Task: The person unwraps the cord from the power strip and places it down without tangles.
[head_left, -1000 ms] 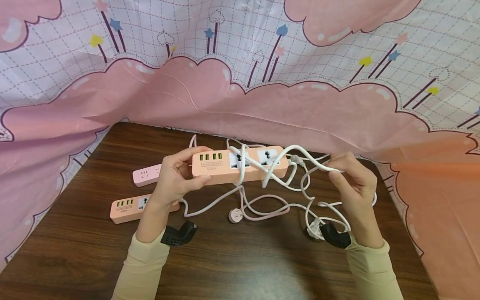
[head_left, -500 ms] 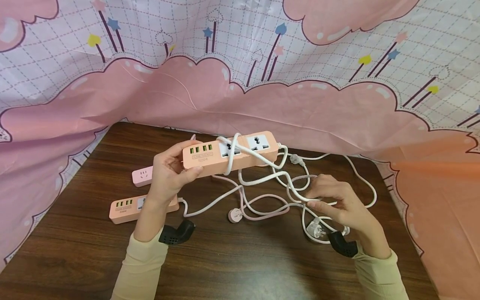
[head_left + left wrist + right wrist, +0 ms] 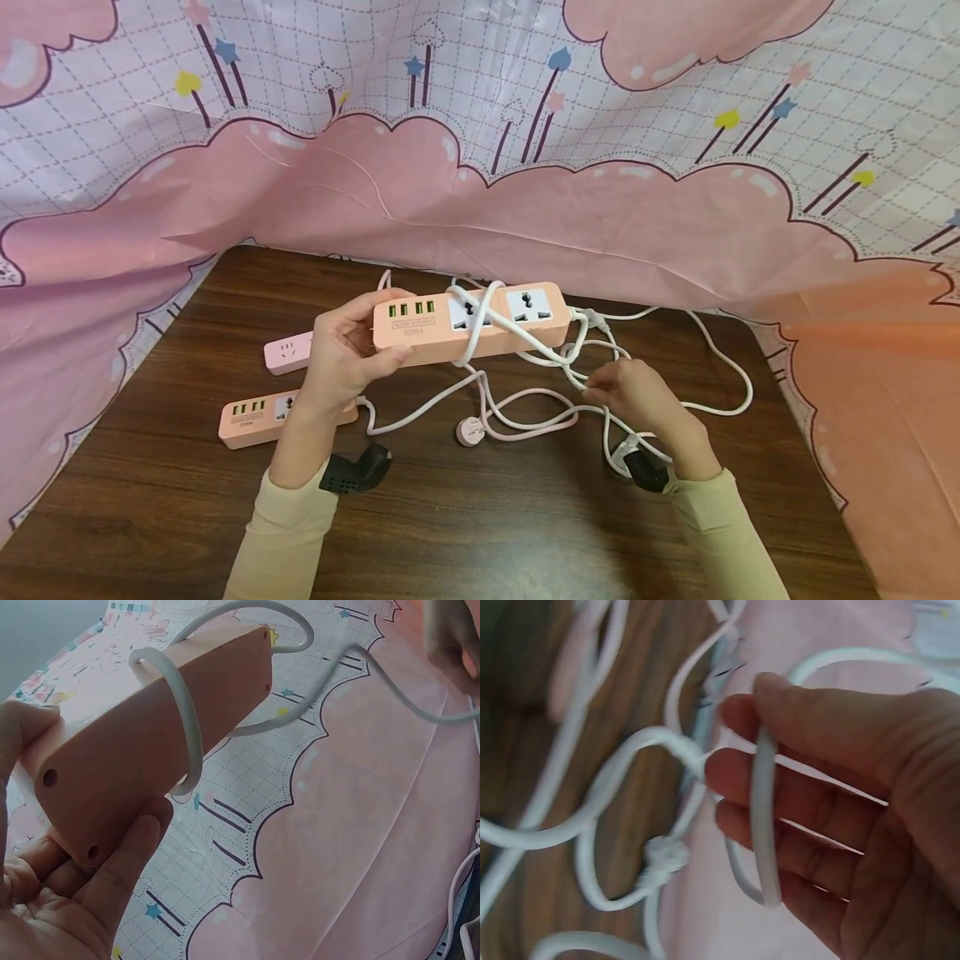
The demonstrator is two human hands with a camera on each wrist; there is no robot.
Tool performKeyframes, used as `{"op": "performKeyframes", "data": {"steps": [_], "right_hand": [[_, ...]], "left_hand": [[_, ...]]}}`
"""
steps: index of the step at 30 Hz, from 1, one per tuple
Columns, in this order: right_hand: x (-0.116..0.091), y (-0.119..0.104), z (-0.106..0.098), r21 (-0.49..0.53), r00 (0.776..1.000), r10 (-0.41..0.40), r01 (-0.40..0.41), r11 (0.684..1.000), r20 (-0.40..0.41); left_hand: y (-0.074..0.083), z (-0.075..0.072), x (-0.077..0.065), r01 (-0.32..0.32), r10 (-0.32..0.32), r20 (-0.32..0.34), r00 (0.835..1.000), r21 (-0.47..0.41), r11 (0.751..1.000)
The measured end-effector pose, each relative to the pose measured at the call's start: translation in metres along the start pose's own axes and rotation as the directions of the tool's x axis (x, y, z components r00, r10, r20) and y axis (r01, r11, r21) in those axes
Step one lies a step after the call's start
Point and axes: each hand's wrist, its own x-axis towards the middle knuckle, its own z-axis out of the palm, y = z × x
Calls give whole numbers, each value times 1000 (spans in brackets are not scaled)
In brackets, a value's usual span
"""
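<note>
A peach power strip (image 3: pixel 431 343) is held up above the table, its left end in my left hand (image 3: pixel 339 354). Thumb and fingers wrap that end, as the left wrist view also shows. The strip's white cord (image 3: pixel 187 720) loops around its body and crosses the sockets. To the strip's right, my right hand (image 3: pixel 637 396) pinches a stretch of this cord. In the right wrist view the cord (image 3: pixel 763 817) runs between thumb and fingertips and lies across the curled fingers.
On the brown table (image 3: pixel 480 533) lie another peach power strip (image 3: pixel 247 429) and a pink one (image 3: pixel 285 354). A pink plug (image 3: pixel 470 431) and a white plug (image 3: pixel 621 452) lie among tangled cords. A pink patterned cloth (image 3: pixel 525 225) hangs behind.
My right hand has moved left and down toward the strip, the cord staying in its fingers. A cord loop over the right socket has come off. The strip rose, then lowered slightly.
</note>
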Motion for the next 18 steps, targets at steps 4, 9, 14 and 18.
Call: {"op": "performKeyframes", "data": {"steps": [4,9,14,18], "right_hand": [[5,18,13,88,998,64,-62,994,-23],[11,26,22,215,995,94,-84,973,-37],[15,8,19,443,995,98,-79,893,-21],[22,-12,13,634,980,13,120,764,-201]], "left_hand": [[-2,1,-1,-1,1,16,1000,12,1000],[-5,4,-2,9,-11,55,998,38,999],[-7,7,-1,36,-40,93,995,46,998],[-7,9,-1,50,-55,105,993,51,997]]}}
